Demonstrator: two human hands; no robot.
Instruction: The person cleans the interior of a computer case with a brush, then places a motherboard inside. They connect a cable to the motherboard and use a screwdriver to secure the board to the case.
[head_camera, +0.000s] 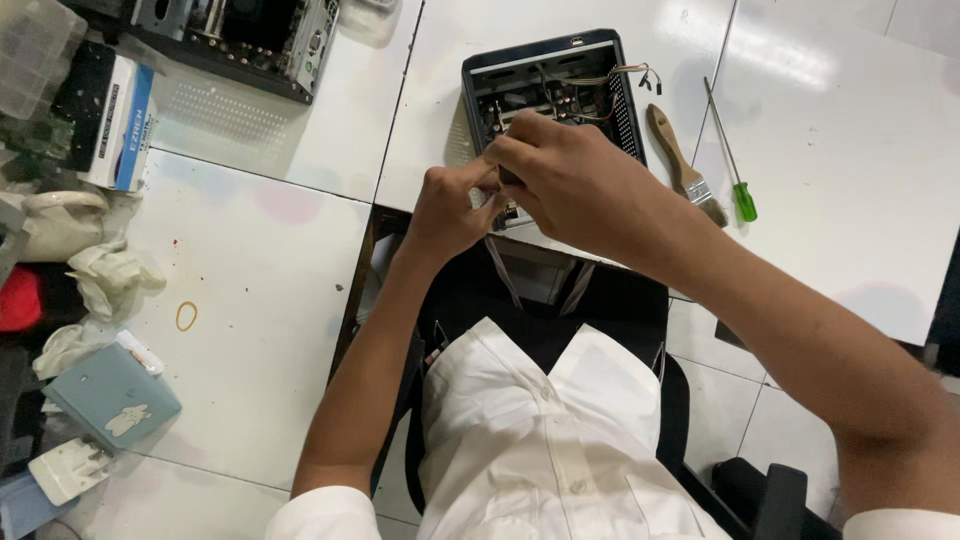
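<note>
Over open metal case (545, 75) — both hands' (455, 205) (575, 175) grip pinched on small hidden part.

We reach both bare forearms forward and inward until the hands meet. Our left hand (452, 208) is curled, fingers pinched together against the right hand (570, 180), which arches over it knuckles up, fingertips tucked down out of sight.

White table (850, 140) carries computer case (480, 75), brush (682, 165), screwdriver (730, 150)
</note>
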